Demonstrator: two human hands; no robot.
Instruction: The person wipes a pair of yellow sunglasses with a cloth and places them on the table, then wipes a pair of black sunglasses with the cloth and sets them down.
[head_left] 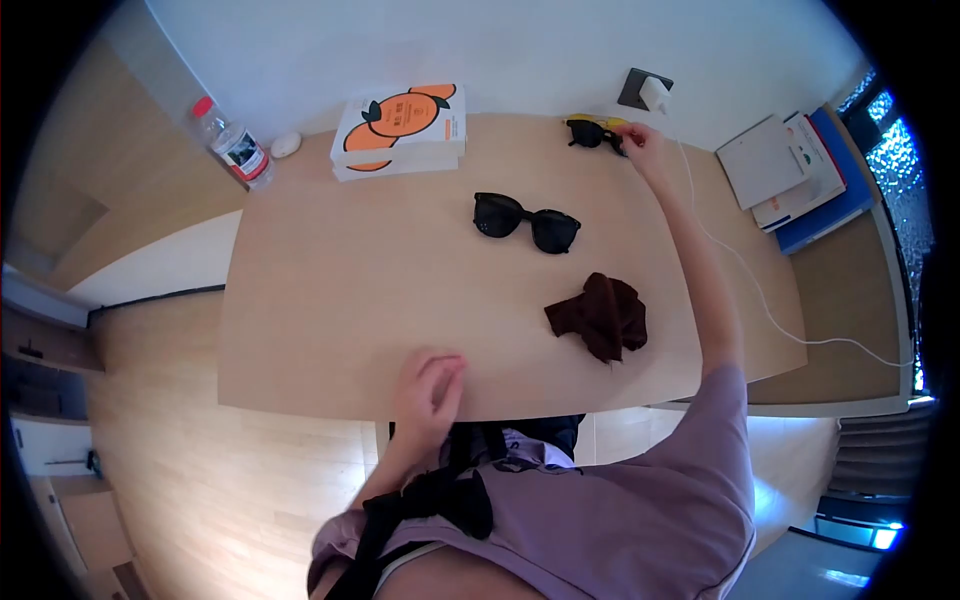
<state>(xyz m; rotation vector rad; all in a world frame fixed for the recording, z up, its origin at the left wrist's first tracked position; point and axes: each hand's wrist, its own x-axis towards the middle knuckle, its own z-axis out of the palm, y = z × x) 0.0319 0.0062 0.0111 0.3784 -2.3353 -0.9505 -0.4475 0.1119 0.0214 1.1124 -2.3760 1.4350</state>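
Note:
My right hand (642,146) reaches to the far side of the table and pinches one end of a small pair of dark sunglasses (589,134). A yellow item (606,121) lies just behind them, partly hidden. Close to the front edge, my left hand (432,388) rests with its fingers curled together and nothing visible in them. Larger black sunglasses (526,222) lie mid-table, lenses toward me. To their lower right is a crumpled dark brown cloth (602,316).
A white box with orange fruit pictures (400,130) stands at the back left, near a red-capped bottle (238,150) and a white round object (286,145). A charger (655,95) trails a white cable (745,265) along the right side, near books and a blue folder (826,215).

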